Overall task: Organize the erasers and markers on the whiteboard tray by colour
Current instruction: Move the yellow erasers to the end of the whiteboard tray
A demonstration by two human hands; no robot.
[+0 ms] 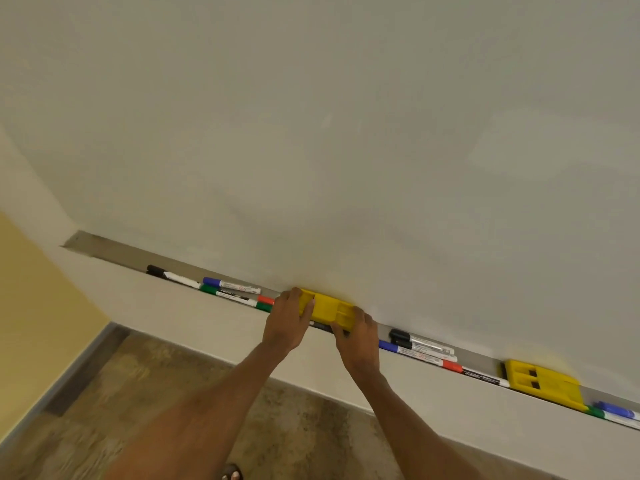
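A yellow eraser [329, 310] sits mid-tray, and both hands grip it: my left hand [287, 320] at its left end, my right hand [356, 336] at its right end. A dark marker lies partly hidden under it. The grey tray [114, 249] runs along the whiteboard's bottom edge. To the left lie a black marker [171, 275], a blue marker [230, 284], a green marker [228, 295] and a red cap [266, 300]. On the right lie black markers [420, 341], a blue marker [410, 353], a red-capped marker [478, 372], a second yellow eraser [543, 382], then blue [618, 409] and green [609, 415] markers.
The whiteboard [329, 150] fills the upper view. A pale wall panel [346, 375] hangs below the tray. A brown patterned floor [138, 403] lies underneath, with a yellow wall [31, 323] at the left. A sandalled foot [231, 472] shows at the bottom.
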